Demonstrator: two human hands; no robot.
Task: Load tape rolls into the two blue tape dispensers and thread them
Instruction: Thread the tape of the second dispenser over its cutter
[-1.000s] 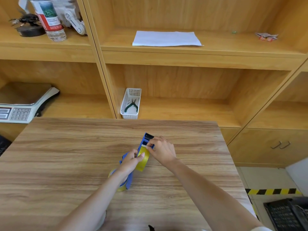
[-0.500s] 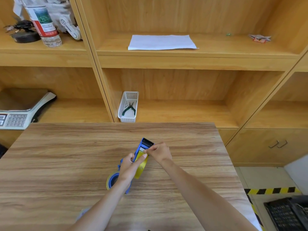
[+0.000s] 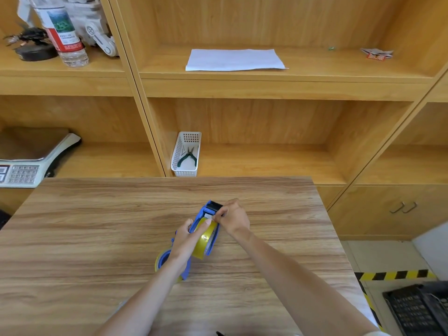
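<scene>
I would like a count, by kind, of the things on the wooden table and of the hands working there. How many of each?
Blue tape dispensers: 2, one held, one under the left wrist
Yellow tape rolls: 2
Hands: 2, left hand, right hand
Total: 6
</scene>
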